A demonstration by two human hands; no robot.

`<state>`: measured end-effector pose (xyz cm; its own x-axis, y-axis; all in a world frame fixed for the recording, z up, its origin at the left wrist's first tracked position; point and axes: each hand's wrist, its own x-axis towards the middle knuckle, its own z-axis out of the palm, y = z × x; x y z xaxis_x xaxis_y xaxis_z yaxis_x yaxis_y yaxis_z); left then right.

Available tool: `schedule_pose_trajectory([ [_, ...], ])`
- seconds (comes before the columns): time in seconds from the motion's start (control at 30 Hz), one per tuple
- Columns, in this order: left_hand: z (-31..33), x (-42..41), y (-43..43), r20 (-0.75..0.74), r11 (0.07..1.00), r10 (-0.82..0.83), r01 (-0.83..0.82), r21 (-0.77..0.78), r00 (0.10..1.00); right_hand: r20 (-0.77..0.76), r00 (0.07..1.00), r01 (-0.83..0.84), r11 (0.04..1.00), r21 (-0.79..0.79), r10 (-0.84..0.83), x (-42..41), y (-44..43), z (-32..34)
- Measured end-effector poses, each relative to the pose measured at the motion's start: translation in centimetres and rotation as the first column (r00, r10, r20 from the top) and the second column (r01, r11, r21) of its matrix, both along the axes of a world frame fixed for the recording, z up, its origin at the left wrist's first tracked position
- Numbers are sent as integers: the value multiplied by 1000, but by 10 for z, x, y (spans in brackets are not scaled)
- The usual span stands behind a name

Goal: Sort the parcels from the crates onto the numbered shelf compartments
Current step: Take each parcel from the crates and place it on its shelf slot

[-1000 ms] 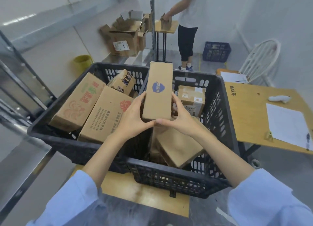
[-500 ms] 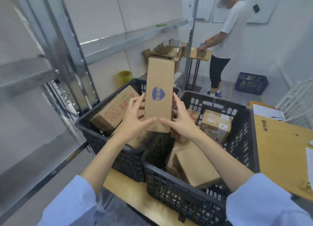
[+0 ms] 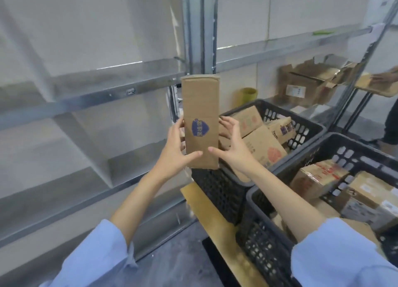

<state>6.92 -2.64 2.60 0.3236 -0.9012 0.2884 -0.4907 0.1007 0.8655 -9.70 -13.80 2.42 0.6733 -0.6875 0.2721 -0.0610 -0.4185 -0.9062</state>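
Note:
A tall narrow cardboard parcel [image 3: 201, 106] with a blue shield logo stands upright in the air in front of the metal shelf unit [image 3: 90, 93]. My left hand [image 3: 175, 151] grips its lower left edge, thumb across the front. My right hand [image 3: 233, 145] holds the lower right edge, fingers behind the box. To the right stand two black plastic crates, the far crate [image 3: 310, 123] and the near crate [image 3: 269, 239], both holding several cardboard parcels.
The shelf has bare grey compartments at left, split by a divider [image 3: 86, 140]. A steel upright post [image 3: 200, 28] rises behind the parcel. A wooden board [image 3: 217, 228] carries the crates. Opened cartons [image 3: 308, 82] and a yellow bin [image 3: 248, 96] sit beyond. Another person's hand [image 3: 385, 77] shows at far right.
I have turned left toward the shelf unit, carrying the tall parcel away from the crates. Both hands keep the same hold on its lower part.

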Motion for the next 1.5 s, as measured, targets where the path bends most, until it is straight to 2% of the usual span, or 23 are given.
schedule_pose_trajectory([
  [0.2,1,36,56,31,985,171,-171,11,985,-32,989,-145,984,-108,142,60,30,9],
  [0.33,6,58,92,36,961,274,-275,12,961,5,980,-199,978,-67,200,90,48,9],
  [0.43,6,69,116,-24,946,325,-325,8,945,14,970,-242,969,-43,243,110,61,6],
  [0.57,8,79,145,-82,929,369,-370,1,926,26,961,-275,961,-35,275,133,88,6],
  [0.77,14,97,193,-61,918,395,-396,-15,917,17,937,-347,935,-75,349,157,136,16],
  [1.03,14,121,274,-40,885,460,-462,-54,887,-17,932,-363,928,-82,363,185,207,14],
  [1.33,16,140,346,-132,865,480,-493,-92,867,-28,872,-488,866,-112,488,213,274,22],
  [1.5,17,142,377,-106,819,550,-560,-124,828,-62,814,-580,803,-137,578,226,304,28],
])
